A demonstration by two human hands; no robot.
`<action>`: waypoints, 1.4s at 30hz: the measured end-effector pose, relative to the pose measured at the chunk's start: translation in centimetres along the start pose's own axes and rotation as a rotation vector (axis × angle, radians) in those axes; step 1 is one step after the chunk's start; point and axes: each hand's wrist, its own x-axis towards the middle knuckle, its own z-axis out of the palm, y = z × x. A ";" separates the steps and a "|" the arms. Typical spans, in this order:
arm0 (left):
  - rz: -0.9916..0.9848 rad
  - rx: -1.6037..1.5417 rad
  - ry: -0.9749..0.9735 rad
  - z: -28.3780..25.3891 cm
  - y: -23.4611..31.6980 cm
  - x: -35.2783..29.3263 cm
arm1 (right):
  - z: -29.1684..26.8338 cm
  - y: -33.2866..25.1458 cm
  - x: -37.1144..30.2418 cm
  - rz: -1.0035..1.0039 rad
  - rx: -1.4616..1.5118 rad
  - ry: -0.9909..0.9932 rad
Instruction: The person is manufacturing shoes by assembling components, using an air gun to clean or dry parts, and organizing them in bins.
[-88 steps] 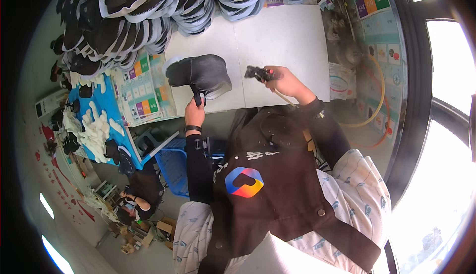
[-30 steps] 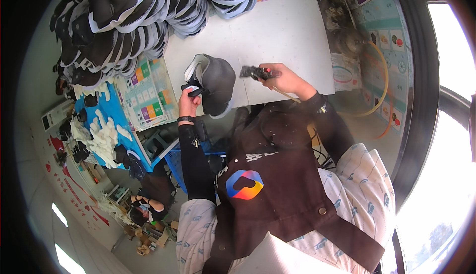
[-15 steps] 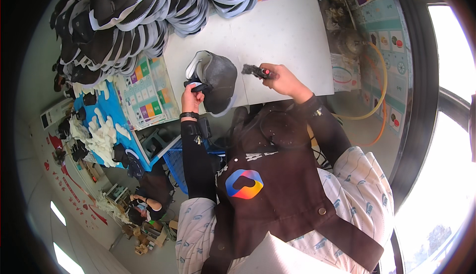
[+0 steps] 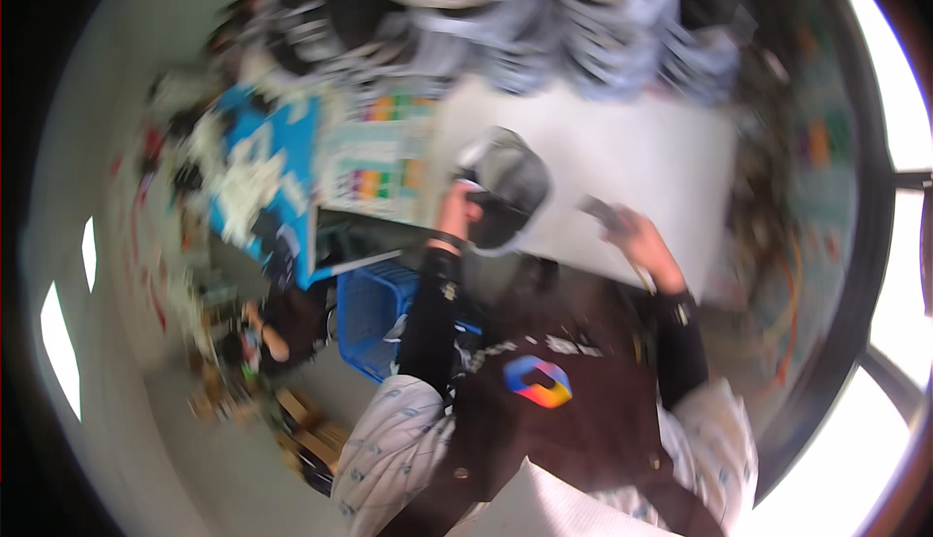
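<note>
The picture is smeared by motion. My left hand [image 4: 459, 211] is closed on the near left edge of a dark grey and black shoe upper [image 4: 520, 182], which has a pale lining and lower rim. It is held over the near part of a white tabletop [image 4: 671, 187]. To the right and apart from the upper, my right hand [image 4: 641, 243] grips a short dark handheld tool [image 4: 601, 212]. The tool's end points left toward the upper; blur hides its exact kind.
Stacked shoe uppers [image 4: 612, 41] line the table's far side. Left of the white top are printed sheets [image 4: 379, 153] and a blue table [image 4: 303, 148] bearing white gloves [image 4: 251, 182]. A blue basket [image 4: 364, 318] stands below. Another person [image 4: 282, 333] is at the lower left.
The whole view has swung, so the table, stacks and both hands appear farther right and lower. Both hands keep hold of the shoe upper and the tool, which remain apart.
</note>
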 end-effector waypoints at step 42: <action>0.176 -0.871 1.042 -72.7 -9.5 -2.1 | 49.9 -14.0 28.0 -0.353 -0.793 -0.514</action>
